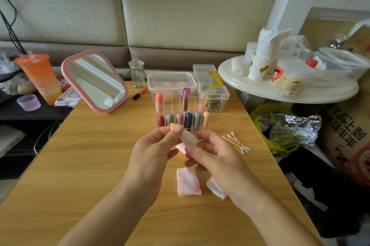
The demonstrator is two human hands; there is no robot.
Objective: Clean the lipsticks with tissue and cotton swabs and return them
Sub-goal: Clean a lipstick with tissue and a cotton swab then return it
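The stained folded tissue (188, 181) lies nearest on the wood-grain table (90, 155), and above it the left hand (154, 149) pinches a pale yellowish lipstick (173, 126) while the right hand's (210, 153) fingers grip its frosted, rounded cap (188, 139), long axis slanting down-right, just before the clear organiser (181, 113).

Person, head-camera view: two forearms and two hands visible, entering from the lower edge of the frame. Left hand (154, 145): bare, no ring, no glove; thumbnail short, unpainted. Right hand (212, 155): bare, no ring, no glove; visible nails short and plain. Forearms: uncovered for the whole visible length, no sleeve, cuff, watch, bracelet or band. No markings on either arm. Upper arms and torso lie outside the frame.
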